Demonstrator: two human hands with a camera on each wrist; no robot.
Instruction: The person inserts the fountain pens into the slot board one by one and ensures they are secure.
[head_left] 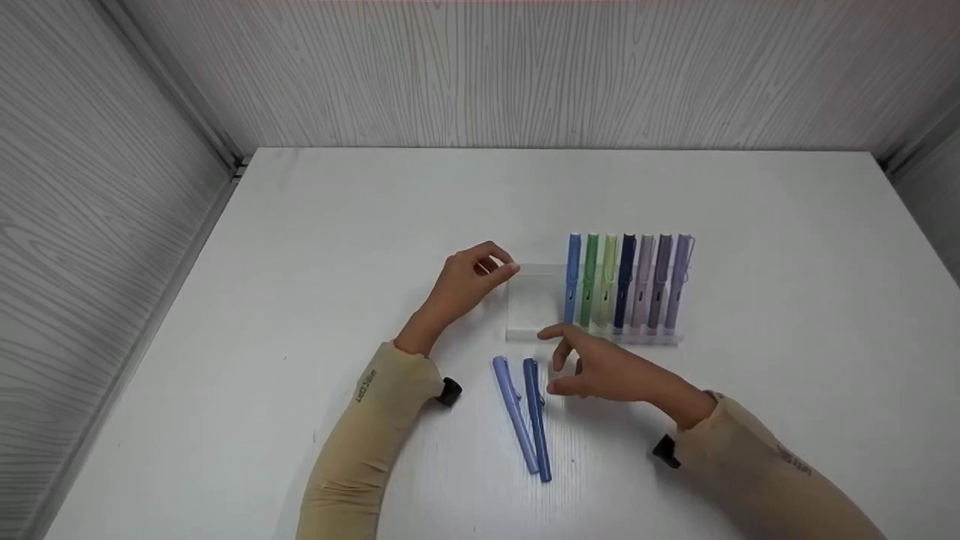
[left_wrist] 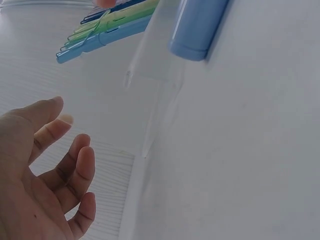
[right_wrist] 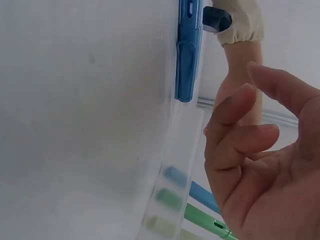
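Observation:
A clear stand (head_left: 525, 334) holds a row of capped pens side by side: blue (head_left: 573, 259), green (head_left: 591, 259), yellow-green (head_left: 608, 259), navy (head_left: 625, 262) and several purple ones, the outermost lavender (head_left: 680, 262). Its left part bears no pen. At that end is my left hand (head_left: 466, 285), thumb and fingers loosely bent around nothing; whether a fingertip touches the corner, I cannot tell. In front of the stand lie a periwinkle pen (head_left: 513, 409) and a dark blue pen (head_left: 535, 420). My right hand (head_left: 604, 366) hovers right of the dark blue pen, fingers spread and holding nothing.
The white table (head_left: 360, 202) extends around the stand on every side. Grey wood-grain panels (head_left: 480, 75) rise behind it and at the left and right. A dark wrist camera (head_left: 449, 392) juts from the left sleeve, another (head_left: 666, 451) from the right.

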